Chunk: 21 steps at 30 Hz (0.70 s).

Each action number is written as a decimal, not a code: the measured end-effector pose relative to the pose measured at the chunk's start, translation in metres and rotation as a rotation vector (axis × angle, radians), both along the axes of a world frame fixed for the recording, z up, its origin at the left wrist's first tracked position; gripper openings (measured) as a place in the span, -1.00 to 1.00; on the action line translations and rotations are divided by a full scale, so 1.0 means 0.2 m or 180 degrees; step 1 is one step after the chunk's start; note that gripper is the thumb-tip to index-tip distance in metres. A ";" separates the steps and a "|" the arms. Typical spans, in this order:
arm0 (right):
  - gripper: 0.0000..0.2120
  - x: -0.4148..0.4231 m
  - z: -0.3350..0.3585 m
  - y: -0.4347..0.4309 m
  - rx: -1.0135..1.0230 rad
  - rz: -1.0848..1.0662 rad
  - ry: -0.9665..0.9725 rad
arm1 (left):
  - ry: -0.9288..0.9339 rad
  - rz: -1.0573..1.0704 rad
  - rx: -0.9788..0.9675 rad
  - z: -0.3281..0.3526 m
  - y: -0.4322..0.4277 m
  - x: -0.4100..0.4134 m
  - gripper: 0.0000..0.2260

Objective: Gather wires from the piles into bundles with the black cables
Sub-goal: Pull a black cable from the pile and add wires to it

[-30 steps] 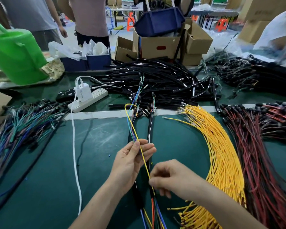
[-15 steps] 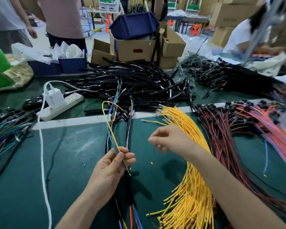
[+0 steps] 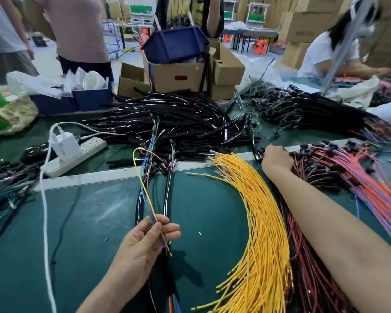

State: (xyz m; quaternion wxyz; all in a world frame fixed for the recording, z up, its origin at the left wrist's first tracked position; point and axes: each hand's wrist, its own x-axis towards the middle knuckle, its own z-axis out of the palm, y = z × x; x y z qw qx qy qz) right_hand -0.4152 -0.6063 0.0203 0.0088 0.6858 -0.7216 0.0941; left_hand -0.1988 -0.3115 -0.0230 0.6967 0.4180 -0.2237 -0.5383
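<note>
My left hand (image 3: 148,241) pinches a thin bundle of wires (image 3: 145,190), yellow, blue and green, that rises from my fingers toward the black pile. Two black cables (image 3: 167,193) lie on the green mat under that bundle. My right hand (image 3: 277,160) reaches across the yellow wire pile (image 3: 261,222) and rests on the near end of the dark red wire pile (image 3: 307,233); its fingers are hidden among the wires. A big heap of black cables (image 3: 178,127) lies at the back centre.
Orange and pink wires (image 3: 370,177) spread at the right, mixed-colour wires (image 3: 2,188) at the left. A white power strip (image 3: 77,154) with charger and cord sits left of centre. Cardboard boxes (image 3: 178,73) and people stand beyond the table.
My right hand let go of the yellow wire near my left hand and swung up and right, over the yellow pile to the red wires. My left hand kept its bundle.
</note>
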 end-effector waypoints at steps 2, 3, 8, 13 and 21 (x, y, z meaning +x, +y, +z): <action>-0.88 0.01 -0.01 -0.02 0.0068 0.0006 -0.0006 | -0.0012 -0.0013 0.0021 0.00 0.00 0.00 -0.85; -0.92 0.00 -0.01 -0.03 0.0070 -0.0002 -0.0082 | -0.0012 -0.0021 0.0028 0.00 0.00 0.00 -0.85; -0.94 -0.02 0.02 -0.04 0.0038 0.0030 -0.0288 | 0.0010 -0.0064 0.0044 0.01 0.01 0.00 -0.84; -0.82 0.02 0.03 -0.04 0.0259 0.0092 0.0128 | -0.0039 -0.0119 0.0055 0.01 0.01 0.01 -0.84; -0.77 0.05 0.08 -0.05 0.0513 0.0213 0.0816 | -0.0054 -0.0182 0.0028 0.02 0.01 0.01 -0.82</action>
